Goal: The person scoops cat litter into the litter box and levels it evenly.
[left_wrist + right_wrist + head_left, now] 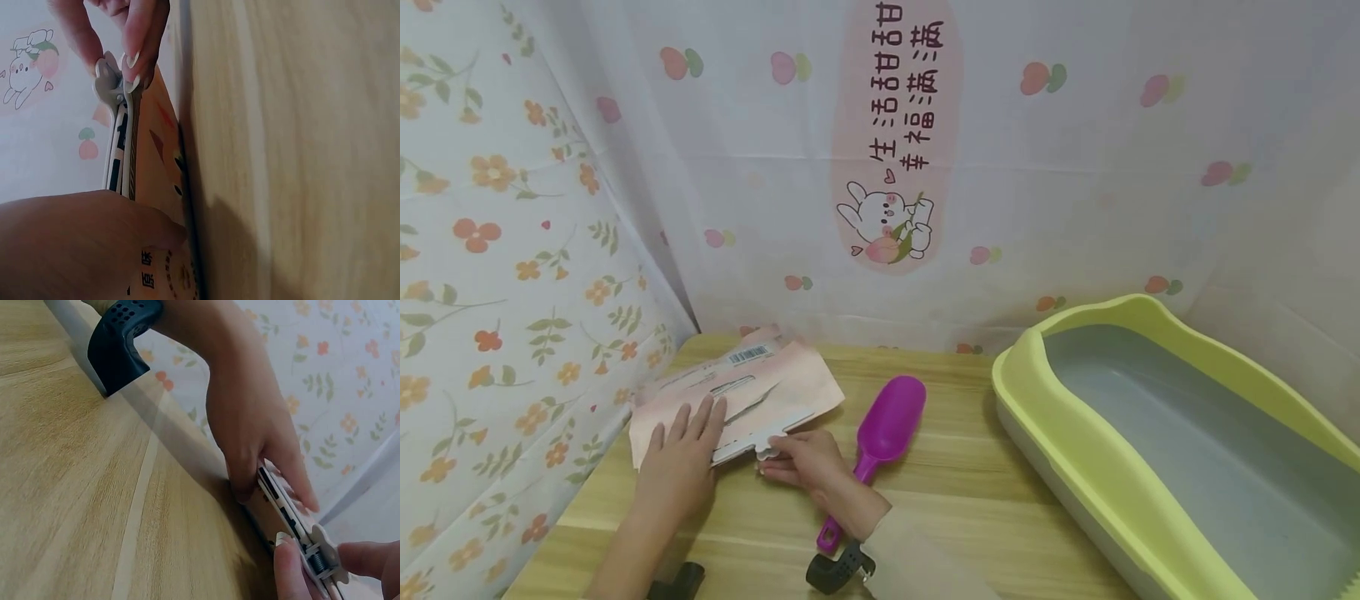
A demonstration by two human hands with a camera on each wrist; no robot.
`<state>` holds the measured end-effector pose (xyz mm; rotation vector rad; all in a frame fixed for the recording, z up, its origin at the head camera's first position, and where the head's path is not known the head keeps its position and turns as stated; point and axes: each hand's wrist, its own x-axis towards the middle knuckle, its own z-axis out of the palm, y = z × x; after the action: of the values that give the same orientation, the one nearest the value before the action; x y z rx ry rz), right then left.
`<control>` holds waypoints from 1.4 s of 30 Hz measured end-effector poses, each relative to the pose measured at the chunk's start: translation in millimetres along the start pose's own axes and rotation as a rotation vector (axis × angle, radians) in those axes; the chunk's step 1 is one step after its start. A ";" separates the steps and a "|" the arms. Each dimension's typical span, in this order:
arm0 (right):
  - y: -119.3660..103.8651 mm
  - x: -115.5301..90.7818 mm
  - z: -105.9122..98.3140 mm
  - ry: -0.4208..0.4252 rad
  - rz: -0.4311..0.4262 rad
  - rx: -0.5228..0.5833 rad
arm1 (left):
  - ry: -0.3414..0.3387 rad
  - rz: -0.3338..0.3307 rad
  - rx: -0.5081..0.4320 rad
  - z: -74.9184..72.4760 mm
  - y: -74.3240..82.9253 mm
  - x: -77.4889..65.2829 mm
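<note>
A pale pink bag (808, 379) with a barcode lies at the left of the table, its near end folded into a white bag clip (766, 443). My left hand (679, 454) grips the bag beside the clip, fingers over the top and thumb on the near face. At the clip's middle, my right hand (816, 471) pinches the two grip tabs between thumb and fingers. The right wrist view shows a coiled spring between the tabs of the clip (320, 557). Both long bars of the clip (128, 150) run along the bag's edge in the left wrist view.
A purple scoop (891, 418) lies just right of my right hand, its handle partly behind the wrist. At the right stands a large litter box (1078, 433) with a yellow-green rim and grey inside. Printed curtains (1037, 208) hang behind and left of the wooden table (970, 467).
</note>
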<state>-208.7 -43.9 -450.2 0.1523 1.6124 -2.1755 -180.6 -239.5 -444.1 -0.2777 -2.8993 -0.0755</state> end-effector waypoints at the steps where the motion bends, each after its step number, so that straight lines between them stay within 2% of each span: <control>1: -0.3 -0.2 -0.1 -0.001 -0.002 0.003 | 0.002 0.002 0.003 0.1 -0.5 -0.2; 8: -2.9 -1.6 -0.5 -0.006 -0.003 0.007 | 0.010 0.025 0.038 0.3 -4.2 -4.2; 17: -5.9 -0.6 -2.5 -0.008 0.001 0.026 | -0.023 0.026 0.044 -1.1 -9.7 -9.3; 24: -6.4 0.4 -2.5 0.014 -0.005 0.007 | 0.004 0.091 0.045 -3.0 -14.2 -12.0; 27: -6.0 0.0 -2.9 0.020 -0.003 0.000 | 0.035 0.132 0.001 -5.8 -18.3 -15.7; 34: -5.8 -1.4 -4.0 0.024 -0.008 -0.014 | 0.159 0.249 -0.093 -7.7 -29.1 -22.9; 42: -5.6 -1.7 -2.4 0.019 0.000 -0.018 | 0.265 0.303 -0.122 -1.6 -37.7 -25.9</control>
<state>-209.8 -39.9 -445.5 0.1676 1.6419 -2.1653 -162.7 -281.3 -449.6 -0.6698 -2.5625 -0.2204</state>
